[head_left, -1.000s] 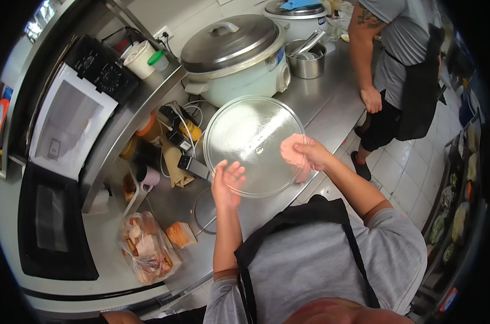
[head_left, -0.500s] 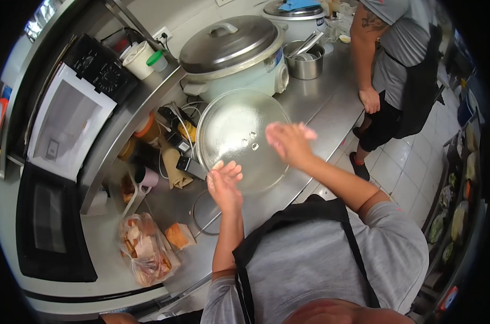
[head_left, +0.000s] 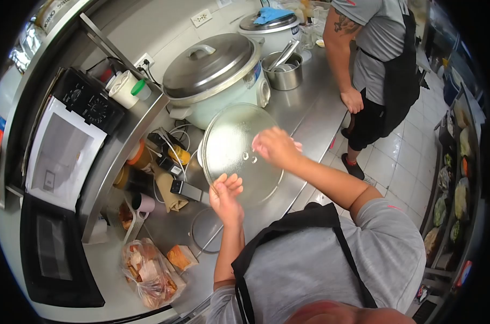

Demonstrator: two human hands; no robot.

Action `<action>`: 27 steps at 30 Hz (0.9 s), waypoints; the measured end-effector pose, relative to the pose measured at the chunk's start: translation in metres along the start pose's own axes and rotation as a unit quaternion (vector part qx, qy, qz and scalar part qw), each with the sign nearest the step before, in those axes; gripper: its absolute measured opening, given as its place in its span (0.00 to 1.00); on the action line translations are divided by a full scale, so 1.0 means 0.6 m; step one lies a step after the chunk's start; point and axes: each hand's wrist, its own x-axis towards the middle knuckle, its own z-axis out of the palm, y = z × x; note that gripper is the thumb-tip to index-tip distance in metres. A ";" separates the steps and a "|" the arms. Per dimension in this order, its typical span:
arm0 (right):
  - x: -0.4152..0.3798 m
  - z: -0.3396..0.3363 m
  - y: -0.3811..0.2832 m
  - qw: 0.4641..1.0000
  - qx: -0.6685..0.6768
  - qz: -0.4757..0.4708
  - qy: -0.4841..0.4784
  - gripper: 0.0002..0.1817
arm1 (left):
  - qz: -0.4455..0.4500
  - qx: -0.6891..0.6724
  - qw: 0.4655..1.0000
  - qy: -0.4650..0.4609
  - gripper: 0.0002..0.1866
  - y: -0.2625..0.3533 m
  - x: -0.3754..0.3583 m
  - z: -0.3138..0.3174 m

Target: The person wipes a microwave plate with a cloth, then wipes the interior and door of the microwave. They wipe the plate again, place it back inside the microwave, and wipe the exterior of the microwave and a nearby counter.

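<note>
I hold a round clear glass plate (head_left: 229, 143) tilted up over the steel counter (head_left: 310, 116). My left hand (head_left: 226, 198) supports its lower edge with the palm, fingers spread against the rim. My right hand (head_left: 274, 146) lies flat on the plate's right part, pressing what looks like a pink cloth (head_left: 257, 141) mostly hidden under the fingers.
A big rice cooker (head_left: 212, 70) stands just behind the plate, with a steel pot (head_left: 283, 73) beside it. Cables, bottles and a mug (head_left: 142, 204) crowd the left. A roller ring (head_left: 207, 232) and a bag of bread (head_left: 148, 270) lie near me. Another person (head_left: 380, 59) stands at the counter's far right.
The plate has tilted more upright and shifted left. My right hand slid from the plate's right rim toward its middle. The view has swung slightly.
</note>
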 end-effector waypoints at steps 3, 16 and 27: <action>0.011 -0.005 0.019 0.999 0.013 0.037 0.010 0.07 | 0.002 0.011 1.000 -0.011 0.16 0.002 -0.002 0.006; -0.004 -0.014 0.000 0.998 0.017 0.050 -0.030 0.06 | -0.037 -0.003 0.999 -0.008 0.14 0.000 0.002 0.016; 0.046 -0.022 -0.052 0.845 0.507 0.157 -0.070 0.08 | -0.110 -0.052 0.992 -0.025 0.12 -0.044 0.018 0.009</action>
